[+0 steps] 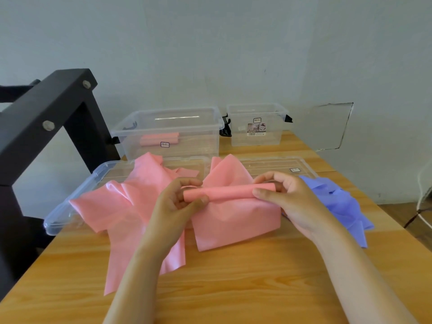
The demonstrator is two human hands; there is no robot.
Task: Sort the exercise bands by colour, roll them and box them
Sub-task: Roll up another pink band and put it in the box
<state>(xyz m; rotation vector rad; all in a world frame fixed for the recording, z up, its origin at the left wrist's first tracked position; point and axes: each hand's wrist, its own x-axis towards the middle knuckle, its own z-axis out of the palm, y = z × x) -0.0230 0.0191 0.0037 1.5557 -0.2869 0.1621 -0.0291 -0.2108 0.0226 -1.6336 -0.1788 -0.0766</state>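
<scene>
Pale wooden tabletop [233, 277] is stretching beneath both hands, against a grey wall. The left hand [177, 202] is pinching one end of a half-rolled pink rubber exercise band [226, 191] while the right hand [287, 199] is gripping the other end, fingers curling over the roll. Left of the left hand, loose pink bands [121, 202] are sprawling over a clear plastic lid [70, 213]. Right of the right hand, crumpled periwinkle bands [339, 202] are lying. Beyond the hands, a clear plastic box [163, 112] is holding rolled pink bands [159, 139].

A wooden table [233, 288] is being backed by a pale grey wall [210, 43], softly lit. A black bolted frame [46, 106] is being seen at the left, a white cable [420, 195] and brown floor [397, 212] at the right.
</scene>
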